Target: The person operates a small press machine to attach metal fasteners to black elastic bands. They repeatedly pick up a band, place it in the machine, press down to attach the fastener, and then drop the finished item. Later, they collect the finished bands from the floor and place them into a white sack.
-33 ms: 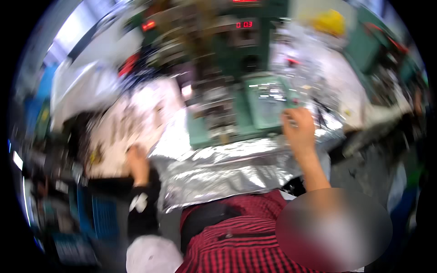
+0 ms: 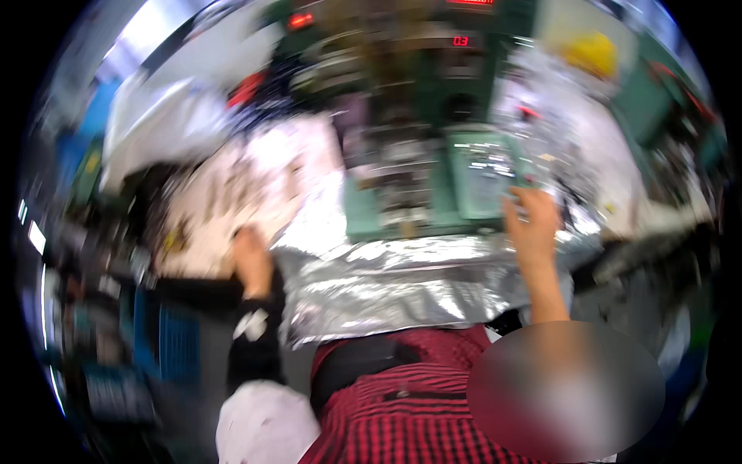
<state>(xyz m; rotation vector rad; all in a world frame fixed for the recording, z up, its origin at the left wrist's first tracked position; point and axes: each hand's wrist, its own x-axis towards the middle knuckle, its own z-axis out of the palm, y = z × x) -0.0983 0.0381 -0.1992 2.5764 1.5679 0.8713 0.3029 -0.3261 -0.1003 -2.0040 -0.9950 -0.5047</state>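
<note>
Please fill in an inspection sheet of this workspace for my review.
Surface: pale sheet at left; shiny silver foil along the front.
Job's things: green machine in the middle; light-green tray with shiny contents at the right of its base.
Clutter: blurred dark marks or pieces on the pale sheet; white bag at upper left; yellow item at upper right.
Hands: left hand at the pale sheet's front; right hand by the tray's near right corner, fingers bent. Any grip is too blurred to tell.
Cables: none identifiable.
Surroundings: blue basket at lower left; red-lit displays on the machine.
</note>
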